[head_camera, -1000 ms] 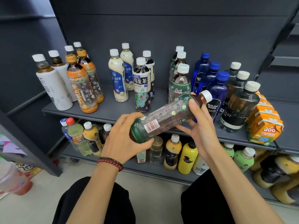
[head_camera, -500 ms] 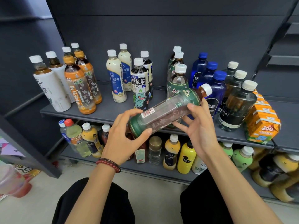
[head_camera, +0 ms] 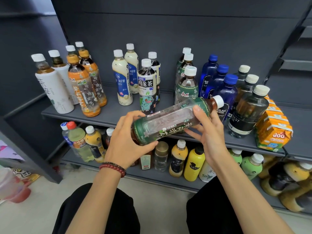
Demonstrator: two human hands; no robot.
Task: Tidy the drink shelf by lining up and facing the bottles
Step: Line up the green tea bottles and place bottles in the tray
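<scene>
Head view. Dark grey back panel, upper shelf (head_camera: 109,115) of upright bottles in short rows running near to far: white-sleeved tea (head_camera: 52,88) far left, orange-labelled tea (head_camera: 82,88), cream milk drinks (head_camera: 122,78), oolong bottle (head_camera: 146,86), green-labelled tea row (head_camera: 187,85), blue soda (head_camera: 226,92), dark bottles (head_camera: 249,112), orange carton pack (head_camera: 273,129) far right. Lower shelf (head_camera: 168,178) crowded with smaller bottles, several at right lying on their sides.

Green-labelled tea bottle (head_camera: 172,120) held in the air just in front of the upper shelf's front edge. Long axis near horizontal, left to right; white cap to the right, tipped slightly up and away; base low, left and near.

Left hand (head_camera: 125,144) grasping the base end, fingers curled over the top, thumb underneath; red bead bracelet (head_camera: 113,168) at the wrist. Right hand (head_camera: 209,132) grasping the shoulder end, thumb on top, fingers beneath. Both forearms reaching forward from the near edge.
</scene>
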